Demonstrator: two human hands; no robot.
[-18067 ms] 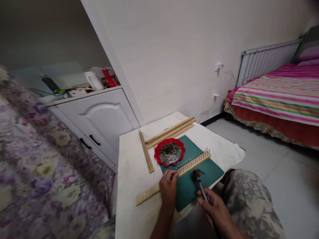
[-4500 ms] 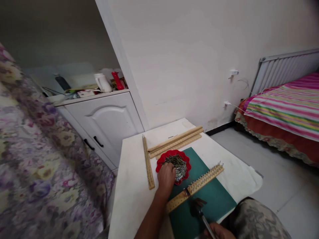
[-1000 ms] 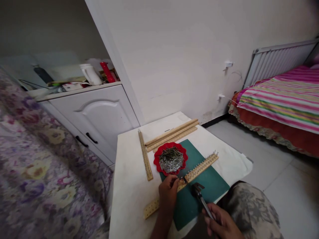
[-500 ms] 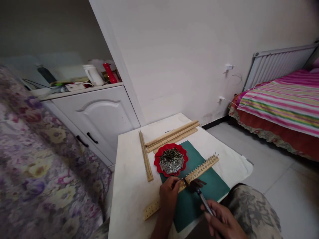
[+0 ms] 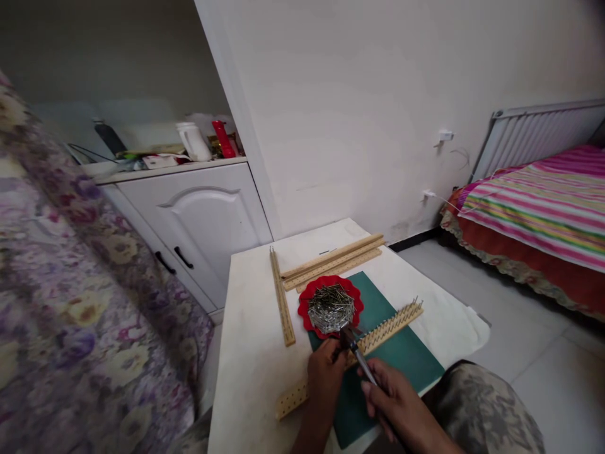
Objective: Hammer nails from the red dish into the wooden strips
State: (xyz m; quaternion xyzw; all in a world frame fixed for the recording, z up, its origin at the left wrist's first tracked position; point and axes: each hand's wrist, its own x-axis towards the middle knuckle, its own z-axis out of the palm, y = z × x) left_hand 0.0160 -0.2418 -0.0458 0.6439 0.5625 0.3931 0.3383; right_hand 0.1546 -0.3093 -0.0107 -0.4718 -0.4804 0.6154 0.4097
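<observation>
A long wooden strip with a row of nails standing in its right half lies slantwise across a green cutting mat. My left hand is closed in a pinch at the strip's middle; the nail it may be holding is hidden. My right hand grips the handle of a small hammer, whose head is over the strip right by my left fingers. A red scalloped dish full of loose nails sits just beyond.
Two more wooden strips lie at the table's far side and one runs along its left. The white table stands between a floral sofa, a white cabinet and a bed. My knee is at lower right.
My right hand has swung the hammer head left and onto the strip beside my left fingers. My left hand stays pinched at the same spot. The camera has shifted a little.
</observation>
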